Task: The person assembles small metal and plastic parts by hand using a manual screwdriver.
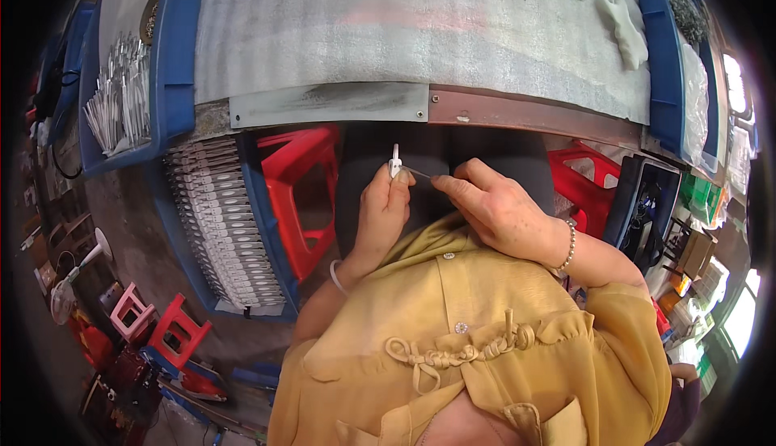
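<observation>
My left hand is closed in a pinch on a small white plastic piece, held upright above my lap just off the table's near edge. A narrow pale tip sticks up from its top. My right hand is closed too, its thumb and forefinger pinching a thin dark metal rod. The rod's far end reaches the white piece beside my left thumb. Whether it goes into the piece or only touches it, I cannot tell. My fingers cover the lower part of the white piece.
Grey sheeting covers the table, with a metal strip along its near edge. At the left, a blue crate holds rows of white pieces; a blue bin holds thin white sticks. Red stools stand under the table. Another blue bin is right.
</observation>
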`<state>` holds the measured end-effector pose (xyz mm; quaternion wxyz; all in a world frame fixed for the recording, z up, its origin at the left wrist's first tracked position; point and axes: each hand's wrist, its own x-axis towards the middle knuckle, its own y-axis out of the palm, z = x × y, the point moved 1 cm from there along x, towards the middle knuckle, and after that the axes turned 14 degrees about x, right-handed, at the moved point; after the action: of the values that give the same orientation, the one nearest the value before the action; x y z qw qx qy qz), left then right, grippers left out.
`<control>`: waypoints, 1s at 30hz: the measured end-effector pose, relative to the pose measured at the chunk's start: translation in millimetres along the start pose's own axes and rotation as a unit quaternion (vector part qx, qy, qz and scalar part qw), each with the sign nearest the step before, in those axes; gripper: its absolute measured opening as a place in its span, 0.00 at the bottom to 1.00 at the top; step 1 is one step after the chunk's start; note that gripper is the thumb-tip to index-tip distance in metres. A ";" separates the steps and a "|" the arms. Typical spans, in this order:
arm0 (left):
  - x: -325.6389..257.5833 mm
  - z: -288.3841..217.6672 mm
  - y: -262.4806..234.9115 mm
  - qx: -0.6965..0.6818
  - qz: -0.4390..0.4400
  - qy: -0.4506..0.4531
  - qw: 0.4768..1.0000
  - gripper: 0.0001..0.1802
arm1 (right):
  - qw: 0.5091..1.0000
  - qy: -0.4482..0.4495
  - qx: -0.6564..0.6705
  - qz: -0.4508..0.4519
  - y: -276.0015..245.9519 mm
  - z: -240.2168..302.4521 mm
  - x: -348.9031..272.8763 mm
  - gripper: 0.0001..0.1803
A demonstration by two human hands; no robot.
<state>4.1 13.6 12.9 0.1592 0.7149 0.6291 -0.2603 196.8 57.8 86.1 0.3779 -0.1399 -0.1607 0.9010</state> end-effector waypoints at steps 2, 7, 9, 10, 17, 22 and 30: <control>-0.5 -0.5 0.9 0.029 -0.009 0.013 0.999 0.08 | 1.000 0.002 0.000 0.008 0.5 -2.2 -0.4 0.23; 4.0 8.9 6.7 0.159 -0.067 0.087 0.981 0.08 | 0.984 0.009 0.155 -0.085 3.9 -17.0 4.9 0.16; 5.2 8.1 9.6 0.206 -0.095 0.130 0.965 0.08 | 0.985 0.046 0.150 -0.071 -0.5 -20.3 10.5 0.15; 5.6 6.6 11.1 0.230 -0.109 0.158 0.954 0.07 | 0.985 0.081 0.143 -0.057 -3.0 -18.9 13.4 0.14; 10.4 7.1 13.2 0.316 -0.146 0.170 0.922 0.06 | 0.965 0.107 0.210 -0.119 6.6 -32.0 22.1 0.08; 9.4 9.7 14.9 0.278 -0.138 0.145 0.939 0.06 | 0.973 -0.032 -0.205 0.103 -6.9 -0.6 28.1 0.24; 16.7 11.3 10.9 0.258 -0.133 0.121 0.949 0.06 | 0.984 0.024 -0.164 0.071 0.9 -11.2 34.6 0.22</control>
<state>14.1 19.3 -7.0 -0.1440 0.6679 0.6443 -0.3436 177.0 84.4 71.0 0.2884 -0.2330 -0.2864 0.8835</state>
